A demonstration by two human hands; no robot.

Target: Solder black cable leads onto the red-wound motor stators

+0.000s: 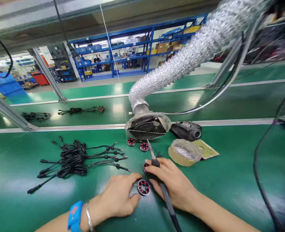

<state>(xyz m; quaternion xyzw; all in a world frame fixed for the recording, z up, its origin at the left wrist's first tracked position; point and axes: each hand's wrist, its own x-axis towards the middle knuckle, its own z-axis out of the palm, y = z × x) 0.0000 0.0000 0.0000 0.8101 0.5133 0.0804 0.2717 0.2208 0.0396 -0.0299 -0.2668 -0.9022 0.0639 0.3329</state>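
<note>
**Small, rigid discs: handle by the rim**

At the left of the frame lie bundled black cables [72, 158]; they look limp and springy, their bared ends easily bent.

Your left hand [119, 195] is at lower centre, thumb and forefinger parted in a curve around the left rim of a disc [143, 187]. Whether they press on it, I cannot tell. That disc lies on the green bench [60, 212], between your hands. It looks light and stiff, with a smooth rim that could skid; the dark-and-red parts on its face seem the fragile area, so take it by opposite edges.

Two more discs [131, 142] lie higher up, just below the extractor [148, 127].

Right of centre, your right hand [169, 183] has the iron [166, 196] tucked between its fingers, tip pointing up the frame. The thumb stands apart, and two fingertips reach another disc [145, 167], partly hidden. Treat the iron's metal end as hot; its dark grip is the place to hold.
</note>
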